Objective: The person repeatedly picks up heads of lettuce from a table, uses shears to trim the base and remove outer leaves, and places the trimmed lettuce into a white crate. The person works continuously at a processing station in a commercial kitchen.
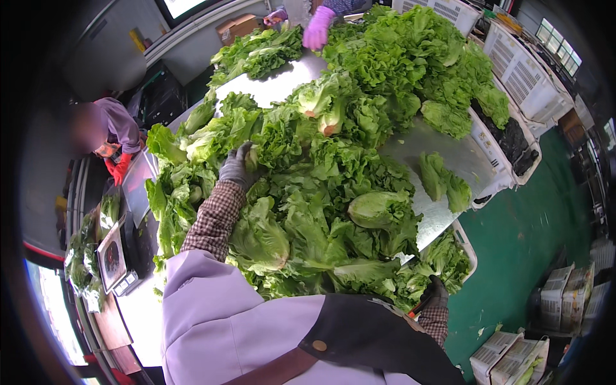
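A large heap of green lettuce heads (308, 212) covers the metal table in front of me. My left hand (237, 168), in a grey glove, reaches into the left part of the heap, its fingers curled around a lettuce head beside a pale stem. Low on the right, my right hand (436, 294) wears a dark glove and is closed beside the lettuce in a white crate (470, 250). A small orange-red piece shows next to it; leaves and my apron hide most of what it holds. One loose lettuce (443, 183) lies on bare metal (436, 215).
Across the table, a co-worker's pink-gloved hand (317, 29) is over the lettuce. Another person in red gloves (119, 168) stands at the left, near a scale (114, 260) and bagged greens (83, 263). White crates (523, 70) line the right side; more (507, 359) stand on the green floor.
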